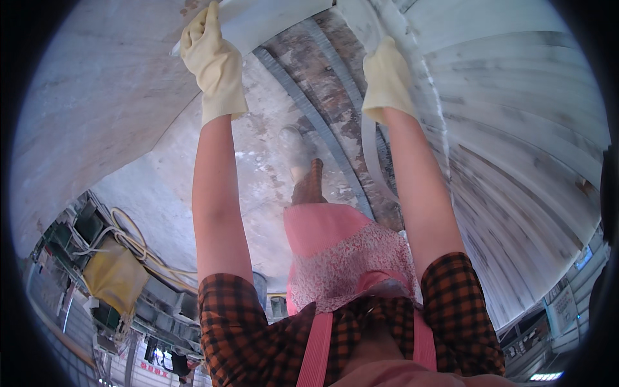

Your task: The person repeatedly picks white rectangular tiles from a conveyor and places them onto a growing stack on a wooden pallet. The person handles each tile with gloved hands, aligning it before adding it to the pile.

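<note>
Both my hands wear cream rubber gloves and reach far forward. My left hand (211, 61) is closed at the near left edge of a smooth white sheet (277, 24), which runs out of the top of the view. My right hand (388, 74) is closed around a long pale strip (370, 145). The strip runs up past the glove and hangs in a curve beneath my right forearm. Its far end is out of view, and the fingertips of my right hand are hidden.
Beside my right arm rises a large ribbed pale stack or wall (509, 129). Grey metal rails (313, 119) cross the stained floor (258, 132). A pale slab-like surface (103, 84) lies left. Coiled hoses (138, 242) and a yellow cloth (115, 274) are at lower left.
</note>
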A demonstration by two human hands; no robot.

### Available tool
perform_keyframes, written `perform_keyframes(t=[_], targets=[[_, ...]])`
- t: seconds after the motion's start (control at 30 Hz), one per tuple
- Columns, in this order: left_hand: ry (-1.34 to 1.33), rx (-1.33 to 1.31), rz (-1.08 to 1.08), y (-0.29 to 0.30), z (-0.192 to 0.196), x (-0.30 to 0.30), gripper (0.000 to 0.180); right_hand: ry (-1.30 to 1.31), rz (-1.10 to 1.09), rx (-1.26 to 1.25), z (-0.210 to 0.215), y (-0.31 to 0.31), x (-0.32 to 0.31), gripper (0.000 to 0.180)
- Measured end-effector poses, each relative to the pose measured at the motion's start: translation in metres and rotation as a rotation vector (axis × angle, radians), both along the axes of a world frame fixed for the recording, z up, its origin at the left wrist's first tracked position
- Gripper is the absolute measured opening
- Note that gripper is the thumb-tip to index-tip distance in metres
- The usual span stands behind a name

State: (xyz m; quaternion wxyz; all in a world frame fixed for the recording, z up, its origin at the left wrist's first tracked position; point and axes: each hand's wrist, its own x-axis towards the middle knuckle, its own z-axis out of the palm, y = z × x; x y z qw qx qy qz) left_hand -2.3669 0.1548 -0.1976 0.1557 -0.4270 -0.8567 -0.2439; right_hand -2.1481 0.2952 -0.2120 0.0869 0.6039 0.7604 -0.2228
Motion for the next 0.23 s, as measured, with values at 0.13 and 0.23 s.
perform_keyframes(t=[0.13,0.23], targets=[[0.090,-0.027,0.015,0.019,-0.004,-0.015,0.051,-0.091,0.035,-0.009,0.014,0.014,0.008,0.028],[0.165,-0.034,-0.011,0.017,-0.017,-0.035,0.041,-0.067,-0.011,-0.097,0.007,0.027,0.006,0.032]])
